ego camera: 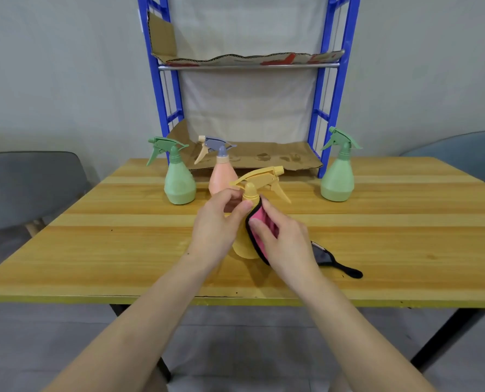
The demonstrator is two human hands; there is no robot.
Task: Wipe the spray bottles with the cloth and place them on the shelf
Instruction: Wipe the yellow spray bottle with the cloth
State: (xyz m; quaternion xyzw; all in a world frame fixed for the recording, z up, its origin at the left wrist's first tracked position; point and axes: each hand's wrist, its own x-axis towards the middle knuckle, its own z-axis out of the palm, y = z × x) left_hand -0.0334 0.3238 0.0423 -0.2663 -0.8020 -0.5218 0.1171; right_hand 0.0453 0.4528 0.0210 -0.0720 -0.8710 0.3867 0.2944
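Left grip [215, 222] is closed around the neck of the yellow spray bottle [259, 176], with thumb and fingers curled on it. Right grip [283, 241] holds the cloth [261, 219], pink with a black border, pressed on the right side of the bottle body. The dark end of the cloth lies on the wooden worktop [122, 236] behind this grip. I cannot tell if the bottle base touches the worktop.

Spray bottles are four. Beyond the grips stand a peach bottle [223, 176] with a grey trigger head, a left green bottle [179, 182] beside it, and a right green bottle [338, 179] well apart. All are pear-shaped, matte, opaque plastic, so their content is not visible.

Behind them stands one shelf [331, 80] with blue posts and two levels, each lined with cardboard [263, 157].
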